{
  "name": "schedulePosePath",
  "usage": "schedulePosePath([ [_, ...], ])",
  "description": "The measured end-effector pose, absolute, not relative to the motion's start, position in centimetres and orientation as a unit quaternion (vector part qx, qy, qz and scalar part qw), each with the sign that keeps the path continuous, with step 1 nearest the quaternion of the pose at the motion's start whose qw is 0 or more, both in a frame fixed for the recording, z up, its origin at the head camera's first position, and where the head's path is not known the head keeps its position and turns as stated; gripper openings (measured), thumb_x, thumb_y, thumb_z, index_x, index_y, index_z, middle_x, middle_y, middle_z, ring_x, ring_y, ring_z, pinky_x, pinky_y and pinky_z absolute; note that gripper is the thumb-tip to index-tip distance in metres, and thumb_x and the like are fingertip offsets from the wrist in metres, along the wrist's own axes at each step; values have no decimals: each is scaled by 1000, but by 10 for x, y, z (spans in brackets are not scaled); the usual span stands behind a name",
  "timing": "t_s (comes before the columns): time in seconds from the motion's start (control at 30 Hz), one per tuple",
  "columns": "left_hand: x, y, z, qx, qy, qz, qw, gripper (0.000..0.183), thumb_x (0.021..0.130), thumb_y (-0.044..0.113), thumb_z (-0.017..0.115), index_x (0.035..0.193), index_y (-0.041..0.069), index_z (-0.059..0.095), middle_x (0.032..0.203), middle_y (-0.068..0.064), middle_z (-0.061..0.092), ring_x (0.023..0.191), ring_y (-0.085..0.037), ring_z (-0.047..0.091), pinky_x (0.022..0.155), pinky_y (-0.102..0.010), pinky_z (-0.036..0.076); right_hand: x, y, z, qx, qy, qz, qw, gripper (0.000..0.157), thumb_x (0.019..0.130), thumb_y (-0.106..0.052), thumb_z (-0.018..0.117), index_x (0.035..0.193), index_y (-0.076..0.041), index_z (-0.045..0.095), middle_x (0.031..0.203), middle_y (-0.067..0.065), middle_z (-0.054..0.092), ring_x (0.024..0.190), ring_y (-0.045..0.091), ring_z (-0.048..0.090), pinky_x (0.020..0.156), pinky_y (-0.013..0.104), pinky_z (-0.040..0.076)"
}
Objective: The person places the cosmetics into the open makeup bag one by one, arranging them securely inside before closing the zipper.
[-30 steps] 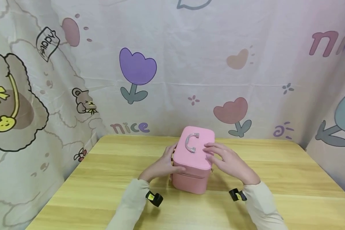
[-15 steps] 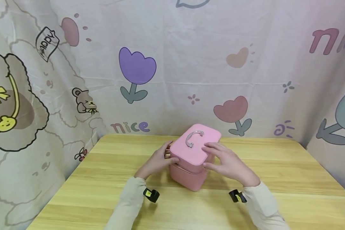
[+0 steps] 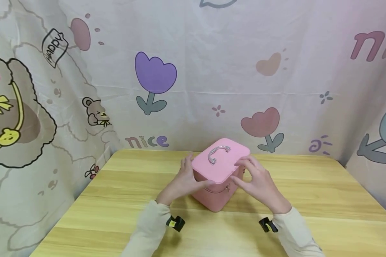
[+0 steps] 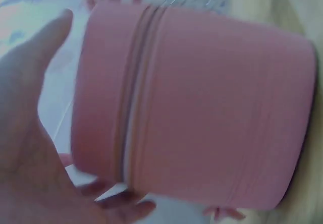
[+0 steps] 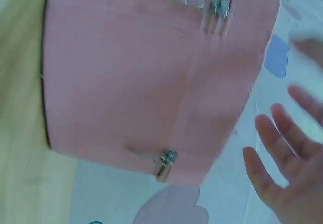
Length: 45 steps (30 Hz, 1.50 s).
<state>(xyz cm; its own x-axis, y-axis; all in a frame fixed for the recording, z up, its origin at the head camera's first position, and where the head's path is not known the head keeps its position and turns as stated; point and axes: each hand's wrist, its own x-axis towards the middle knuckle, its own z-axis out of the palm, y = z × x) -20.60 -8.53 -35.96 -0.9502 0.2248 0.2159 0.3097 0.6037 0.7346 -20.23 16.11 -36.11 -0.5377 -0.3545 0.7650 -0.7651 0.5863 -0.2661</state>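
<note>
A pink vanity case stands turned at an angle on the wooden table. A silver handle arches over its lid, and a zipper seam runs between lid and body. My left hand spans the lid's near left corner, thumb across the front edge, fingers along the left side; the left wrist view shows fingertips beside the seam. My right hand is by the lid's right edge. In the right wrist view its fingers are spread apart from the case, whose side carries two metal zipper pulls.
The wooden table extends on both sides of the case. A printed cloth with flowers and bears hangs behind it and along the sides. Black wrist cameras sit on both cream sleeves.
The case has turned on the table, bringing a corner toward me and its zipper pull into view. My left hand has followed the corner; the right has shifted slightly along the lid's edge.
</note>
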Motion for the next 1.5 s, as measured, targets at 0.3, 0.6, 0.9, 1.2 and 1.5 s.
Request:
schedulePosePath([
  [0.3,-206,-74,-367,-149,-890,-415,118,125,61,44,90,151,8,12,147,-16,22,131,-32,34,106,-51,34,-196,148,-385,315,-875,250,269,21,73,-27,83,66,-22,64,65,-14,65,56,2,58,48,19,41],
  [0.6,-217,-77,-374,-163,-871,-435,160,101,68,40,87,145,7,29,140,-15,37,125,-31,44,102,-50,39,-193,144,-385,318,-882,247,243,18,78,-1,73,71,-15,64,66,-8,64,56,2,56,47,19,43],
  [0.9,-217,-76,-372,-151,-882,-424,139,111,64,46,87,148,6,26,142,-15,35,125,-31,43,102,-49,39,-184,147,-372,350,-880,229,223,16,78,-2,76,73,-12,64,62,-10,57,53,-2,47,48,19,43],
  [1.2,-216,-73,-378,-133,-867,-446,178,109,60,39,91,144,6,29,139,-13,39,122,-28,44,103,-47,39,-171,122,-384,386,-846,238,280,22,76,2,73,70,-13,59,59,-12,48,52,-1,41,44,16,36],
  [1.5,-196,-42,-375,-45,-860,-455,227,107,56,48,90,139,5,38,133,-17,40,117,-33,42,95,-47,43,-172,113,-393,409,-816,233,335,20,72,2,74,72,-12,60,61,-8,55,53,2,49,45,18,41],
])
